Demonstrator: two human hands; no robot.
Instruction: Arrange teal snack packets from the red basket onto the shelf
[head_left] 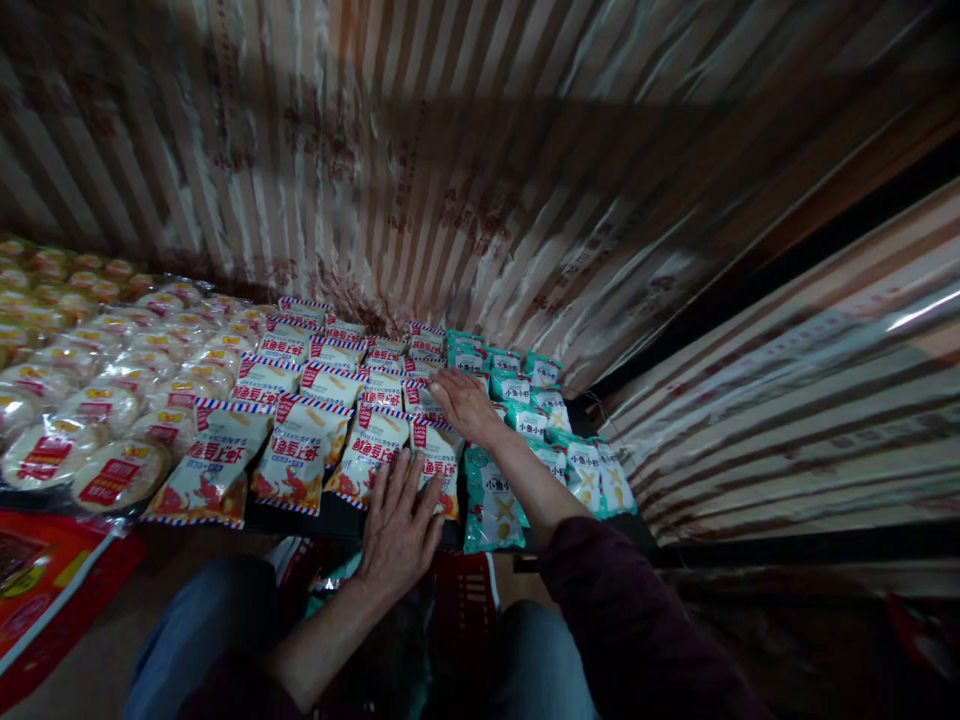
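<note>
My left hand [399,530] lies with its fingers stretched out on the lower part of the front-row snack bags, white with red-and-blue striped edges. Its fingertips rest between one striped snack bag [370,445] and the striped snack bag to its right [441,452]. Farther back, my right hand [466,408] reaches over the rows, fingers extended and palm down, where the striped bags meet the green snack bags [527,420]. Neither hand shows anything in its grasp. What lies directly beneath the right palm is hidden.
Round crackers in clear wrappers [101,405] fill the shelf's left side. Striped plastic sheeting [465,170] hangs behind, with more at the right beyond a dark bar [750,270]. A red package [52,590] sits low left. A red crate [463,600] stands below, between my knees.
</note>
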